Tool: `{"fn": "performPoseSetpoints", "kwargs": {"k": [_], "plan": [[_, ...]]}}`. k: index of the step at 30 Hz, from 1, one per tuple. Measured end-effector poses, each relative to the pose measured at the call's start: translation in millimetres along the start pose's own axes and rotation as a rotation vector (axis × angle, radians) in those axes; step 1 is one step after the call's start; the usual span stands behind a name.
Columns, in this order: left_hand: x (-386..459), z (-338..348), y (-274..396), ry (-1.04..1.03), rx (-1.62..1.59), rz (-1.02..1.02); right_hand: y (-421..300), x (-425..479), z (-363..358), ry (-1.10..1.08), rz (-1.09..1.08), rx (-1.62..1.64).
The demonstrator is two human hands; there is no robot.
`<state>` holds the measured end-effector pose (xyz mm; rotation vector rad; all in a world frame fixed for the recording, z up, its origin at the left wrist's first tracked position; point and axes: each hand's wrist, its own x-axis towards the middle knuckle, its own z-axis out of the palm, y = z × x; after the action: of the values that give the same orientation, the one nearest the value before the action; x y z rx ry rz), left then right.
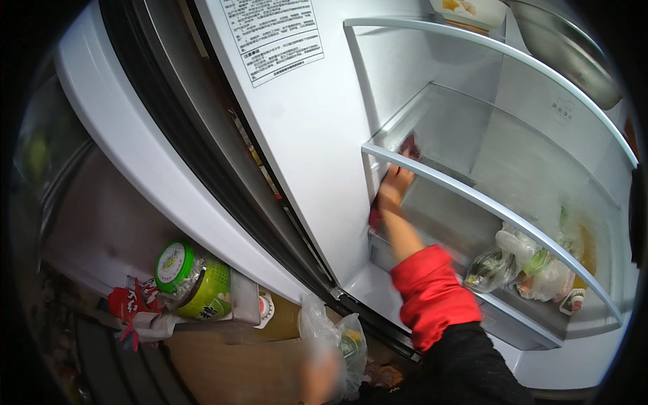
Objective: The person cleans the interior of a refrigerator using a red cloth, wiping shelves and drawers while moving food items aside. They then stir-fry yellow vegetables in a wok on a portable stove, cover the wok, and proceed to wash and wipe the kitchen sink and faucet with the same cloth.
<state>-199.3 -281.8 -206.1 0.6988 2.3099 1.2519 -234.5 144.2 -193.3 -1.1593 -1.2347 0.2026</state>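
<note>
My right hand (397, 182), in a red cuff and black sleeve, reaches inside the refrigerator below a clear shelf. It grips a dark red cloth (410, 146) at the left inner wall; part of the cloth hangs beside the wrist. At the bottom edge, my left hand (319, 377) is blurred, against a clear plastic bag (354, 344) holding something green and yellow; its fingers cannot be made out. Filled plastic bags (536, 268) lie at the right on a lower level, seen through the shelf, beside a bottle with a red-and-white cap (573, 301).
The open refrigerator door (167, 182) stands at the left. Its bin holds a green-lidded jar (202, 288), a red package (124, 304) and a white-capped bottle (266, 309). Curved shelf rims (486, 200) cross above my right arm. A metal bowl (567, 50) sits on the top shelf.
</note>
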Motion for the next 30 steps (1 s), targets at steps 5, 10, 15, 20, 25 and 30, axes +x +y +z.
{"fn": "performPoseSetpoints", "kwargs": {"k": [5, 10, 15, 20, 25, 30], "plan": [[-3, -9, -15, 0.051, 0.107, -0.088, -52, -166, -80, -0.342, 0.087, 0.572], [0, -15, -16, 0.024, 0.114, -0.046, -99, -106, -125, -0.436, 0.101, 0.938], [3, -5, -29, 0.056, 0.075, -0.004, -134, -65, -75, -0.12, -0.293, 0.581], [-1, -20, -11, 0.013, 0.157, -0.082, -16, -215, -157, -0.908, 0.039, 0.508], [-16, -17, -62, -0.104, -0.13, -0.039, -78, -114, -147, -0.502, 0.034, 0.611], [-21, -17, -49, -0.068, 0.069, 0.027, -118, -61, -71, -0.208, 0.164, 0.397]]}}
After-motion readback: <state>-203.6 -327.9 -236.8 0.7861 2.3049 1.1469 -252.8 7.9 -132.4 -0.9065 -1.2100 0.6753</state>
